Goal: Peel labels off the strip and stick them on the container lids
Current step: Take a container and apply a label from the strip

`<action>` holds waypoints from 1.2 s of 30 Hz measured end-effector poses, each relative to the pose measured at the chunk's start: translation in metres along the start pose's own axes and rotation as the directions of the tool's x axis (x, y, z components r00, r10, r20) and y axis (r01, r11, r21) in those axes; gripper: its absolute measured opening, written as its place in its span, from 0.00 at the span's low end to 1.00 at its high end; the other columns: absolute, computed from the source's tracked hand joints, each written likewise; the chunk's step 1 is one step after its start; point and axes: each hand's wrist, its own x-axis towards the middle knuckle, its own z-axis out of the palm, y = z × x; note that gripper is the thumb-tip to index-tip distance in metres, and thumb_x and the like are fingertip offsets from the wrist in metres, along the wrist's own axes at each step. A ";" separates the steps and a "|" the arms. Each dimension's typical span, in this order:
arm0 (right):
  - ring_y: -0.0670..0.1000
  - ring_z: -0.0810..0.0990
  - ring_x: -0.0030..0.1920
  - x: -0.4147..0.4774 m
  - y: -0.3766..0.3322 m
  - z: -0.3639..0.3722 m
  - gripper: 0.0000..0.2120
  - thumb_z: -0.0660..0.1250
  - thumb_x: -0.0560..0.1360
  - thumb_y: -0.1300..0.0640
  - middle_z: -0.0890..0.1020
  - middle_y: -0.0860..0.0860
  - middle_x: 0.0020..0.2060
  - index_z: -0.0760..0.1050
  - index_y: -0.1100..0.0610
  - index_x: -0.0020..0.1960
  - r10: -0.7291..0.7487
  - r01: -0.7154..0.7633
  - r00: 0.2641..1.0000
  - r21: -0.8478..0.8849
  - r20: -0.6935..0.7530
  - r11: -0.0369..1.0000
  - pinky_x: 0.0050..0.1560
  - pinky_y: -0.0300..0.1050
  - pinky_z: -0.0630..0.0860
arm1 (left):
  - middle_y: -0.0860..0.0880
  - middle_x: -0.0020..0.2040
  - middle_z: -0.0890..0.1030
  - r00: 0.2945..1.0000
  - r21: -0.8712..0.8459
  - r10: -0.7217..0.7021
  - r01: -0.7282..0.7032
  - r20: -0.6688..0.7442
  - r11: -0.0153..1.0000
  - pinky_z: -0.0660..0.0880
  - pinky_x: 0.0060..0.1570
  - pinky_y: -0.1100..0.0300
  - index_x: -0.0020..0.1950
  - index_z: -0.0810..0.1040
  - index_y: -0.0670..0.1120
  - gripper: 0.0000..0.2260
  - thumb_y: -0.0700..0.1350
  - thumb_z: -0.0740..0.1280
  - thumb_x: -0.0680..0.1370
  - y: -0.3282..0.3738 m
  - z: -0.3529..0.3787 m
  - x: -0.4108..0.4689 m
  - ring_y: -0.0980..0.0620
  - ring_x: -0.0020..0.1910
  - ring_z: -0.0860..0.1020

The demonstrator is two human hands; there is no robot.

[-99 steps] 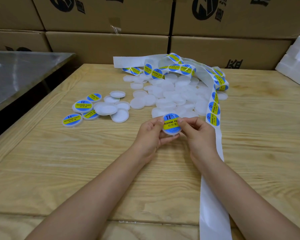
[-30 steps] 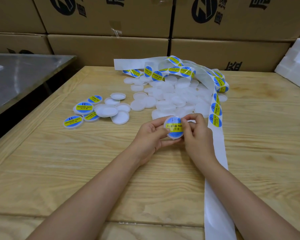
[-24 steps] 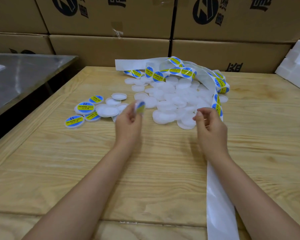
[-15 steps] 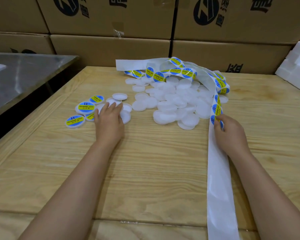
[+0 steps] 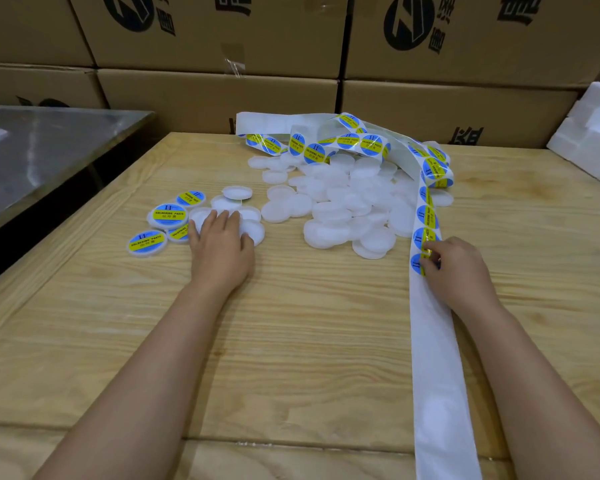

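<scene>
My left hand (image 5: 222, 249) lies flat, palm down and fingers stretched, on the white lids (image 5: 234, 194) of the small left group. Three labelled lids (image 5: 168, 214) with blue-and-yellow stickers lie just left of it. Anything under the palm is hidden. A long white backing strip (image 5: 430, 358) runs from the near edge up the right side and curls over a heap of plain white lids (image 5: 343, 202). My right hand (image 5: 456, 268) rests on the strip, thumb and forefinger pinching the edge of the nearest label (image 5: 415, 264).
The wooden table (image 5: 309, 323) has bare board in front of both hands. Stacked cardboard boxes (image 5: 222, 95) wall off the far edge. A steel table (image 5: 49, 147) stands at the left across a dark gap. White foam blocks (image 5: 593, 133) sit at the far right.
Both hands held one labelled lid together. The left hand carried it left and down onto the left group. The right hand went right to the strip and pinched the nearest label.
</scene>
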 end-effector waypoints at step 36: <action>0.59 0.77 0.45 -0.005 -0.013 -0.003 0.07 0.69 0.73 0.54 0.80 0.54 0.40 0.75 0.57 0.46 0.015 -0.015 1.000 0.110 -0.001 0.994 0.40 0.47 0.70 | 0.44 0.65 0.76 0.756 -0.321 0.652 -0.605 0.059 0.729 0.58 0.70 0.51 0.61 0.78 0.43 0.13 0.43 0.63 0.78 0.096 0.002 -0.064 0.48 0.67 0.70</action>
